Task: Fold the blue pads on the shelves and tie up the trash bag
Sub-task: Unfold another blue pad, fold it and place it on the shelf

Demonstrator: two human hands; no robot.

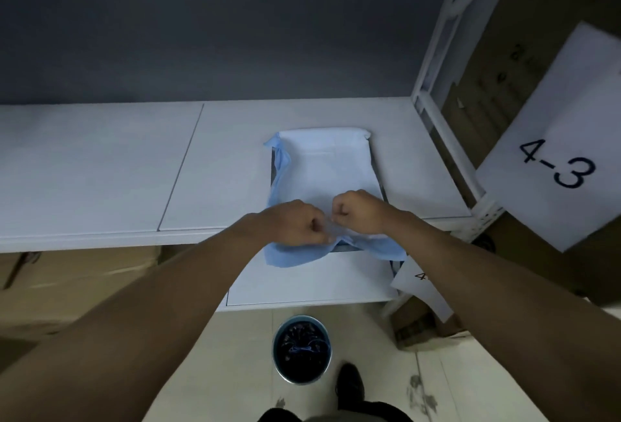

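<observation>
A blue pad (327,174) with a white top face lies in a shallow tray on the white shelf (100,166), its blue edges spilling over the left and front sides. My left hand (300,223) and my right hand (358,211) are close together at the pad's near edge, both with curled fingers pinching the pad's front border. On the floor below stands a round bin (301,352) lined with a dark trash bag, whose blue drawstring lies inside.
A white upright post (433,85) bounds the shelf on the right. A sheet marked 4-3 (557,152) hangs on cardboard boxes to the right. A lower shelf board (312,284) juts out beneath. My shoe (349,386) is beside the bin.
</observation>
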